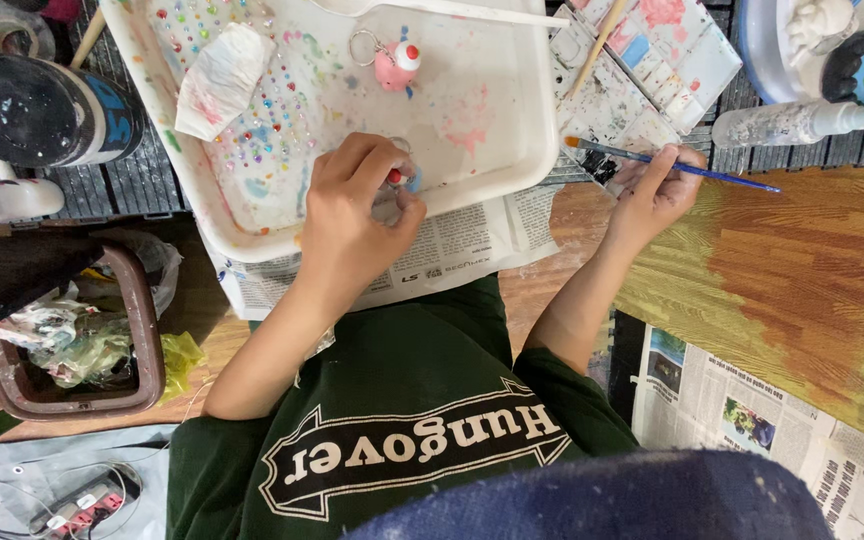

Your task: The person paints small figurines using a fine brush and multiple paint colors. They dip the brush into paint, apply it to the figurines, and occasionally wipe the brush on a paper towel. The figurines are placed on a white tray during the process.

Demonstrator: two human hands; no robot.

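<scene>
My left hand (352,215) is closed around a small painted figure (395,177) with red and blue spots, held over the white plastic tray (512,130); a metal ring shows just above the fingers. My right hand (652,195) grips a blue-handled paintbrush (697,171), whose orange-tipped bristles touch the paint-stained palette (652,70). A finished pink figure on a key ring (395,65) lies in the tray beyond my left hand.
In the tray lie a crumpled tissue (217,75) and several coloured gems (252,140). Newspaper (452,245) lies under the tray. A brown bin of rubbish (72,340) stands at left, a black cup (37,110) above it, a white bottle (787,122) at right.
</scene>
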